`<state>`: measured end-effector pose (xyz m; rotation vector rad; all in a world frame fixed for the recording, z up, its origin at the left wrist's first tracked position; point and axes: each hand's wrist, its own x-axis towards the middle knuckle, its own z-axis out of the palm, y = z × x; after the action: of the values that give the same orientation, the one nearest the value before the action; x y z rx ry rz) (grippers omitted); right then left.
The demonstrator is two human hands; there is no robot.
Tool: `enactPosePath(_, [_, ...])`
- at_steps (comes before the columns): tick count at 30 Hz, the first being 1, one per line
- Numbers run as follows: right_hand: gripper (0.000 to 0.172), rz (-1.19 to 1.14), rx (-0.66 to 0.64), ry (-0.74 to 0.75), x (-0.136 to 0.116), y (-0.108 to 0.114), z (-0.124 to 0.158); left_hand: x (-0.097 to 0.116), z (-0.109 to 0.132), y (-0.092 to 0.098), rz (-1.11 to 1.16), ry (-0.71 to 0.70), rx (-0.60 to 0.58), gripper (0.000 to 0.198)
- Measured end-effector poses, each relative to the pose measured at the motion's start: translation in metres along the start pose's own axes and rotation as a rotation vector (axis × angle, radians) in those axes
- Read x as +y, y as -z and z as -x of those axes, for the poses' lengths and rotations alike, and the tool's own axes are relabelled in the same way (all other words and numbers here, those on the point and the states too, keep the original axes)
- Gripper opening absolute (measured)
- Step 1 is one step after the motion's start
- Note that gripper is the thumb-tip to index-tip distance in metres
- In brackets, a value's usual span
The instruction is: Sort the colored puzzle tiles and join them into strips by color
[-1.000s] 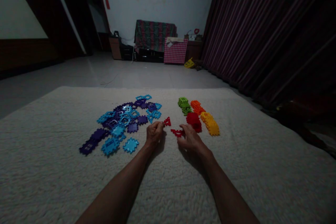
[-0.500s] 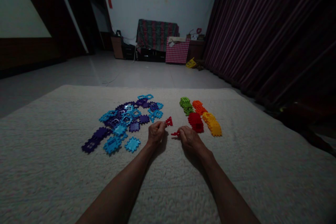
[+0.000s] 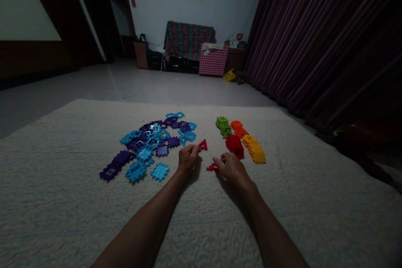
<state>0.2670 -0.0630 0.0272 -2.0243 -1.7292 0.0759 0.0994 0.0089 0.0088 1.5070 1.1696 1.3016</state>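
Note:
My left hand (image 3: 189, 157) pinches a small red triangular interlocking piece (image 3: 204, 145) by its left corner, just above the pale mat. To the right, my right hand (image 3: 231, 167) has its thumb and fingers apart. A second red triangular piece (image 3: 211, 168) lies flat on the mat beside that thumb, partly covered by the hand. Behind my right hand is a stack of red toothed pieces (image 3: 235, 145). Further left of my left hand spreads a heap of toothed plastic pieces, among them a dark purple square (image 3: 173, 141) and a light blue one (image 3: 160, 171).
Green pieces (image 3: 223, 126), orange pieces (image 3: 239, 128) and yellow pieces (image 3: 254, 149) lie in rows around the red stack. The cream quilted mat (image 3: 201, 222) spreads over the grey tiled floor (image 3: 176, 88). Dark curtains (image 3: 301, 37) hang at the right.
The fingers of my right hand have parted and let go of the red triangular piece, which now lies flat. My left hand keeps its pinch. The camera view has shifted slightly.

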Motion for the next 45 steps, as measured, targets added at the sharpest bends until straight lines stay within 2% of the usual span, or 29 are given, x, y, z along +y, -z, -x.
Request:
enactPosePath(5, [0.039,0.092,-0.062,-0.06,-0.03,-0.005,0.021,0.001,0.001,0.0,0.011,-0.002,0.0,0.031])
enactPosePath(8, [0.027,0.113,-0.007,-0.055,-0.045,-0.013,0.029,-0.001,0.001,0.0,0.02,0.002,0.006,0.031])
enactPosePath(11, [0.019,0.091,0.032,-0.017,-0.047,-0.015,0.03,-0.003,0.001,0.0,0.022,0.0,0.01,0.031])
enactPosePath(14, [0.024,0.031,0.105,0.036,-0.032,-0.012,0.024,-0.001,0.0,0.0,0.011,-0.001,0.018,0.031])
enactPosePath(19, [0.045,-0.004,0.441,0.042,0.017,-0.004,0.008,0.006,0.002,0.0,0.014,0.026,0.02,0.028])
enactPosePath(23, [0.047,0.049,0.537,0.013,0.046,-0.006,0.001,0.006,0.002,0.001,0.016,0.023,0.019,0.029])
enactPosePath(30, [0.049,0.119,0.491,-0.039,0.051,-0.012,0.002,-0.004,0.0,0.0,0.008,0.007,0.035,0.029])
enactPosePath(36, [0.055,0.091,0.491,-0.046,0.045,-0.008,0.004,0.003,0.002,0.003,0.04,-0.008,0.116,0.03])
enactPosePath(41, [0.037,-0.105,0.504,0.118,0.029,-0.01,0.008,0.0,-0.004,0.006,0.078,0.006,0.217,0.029])
enactPosePath(45, [0.035,-0.25,0.335,0.347,0.008,-0.022,0.01,-0.011,-0.011,0.007,0.11,0.055,0.282,0.03])
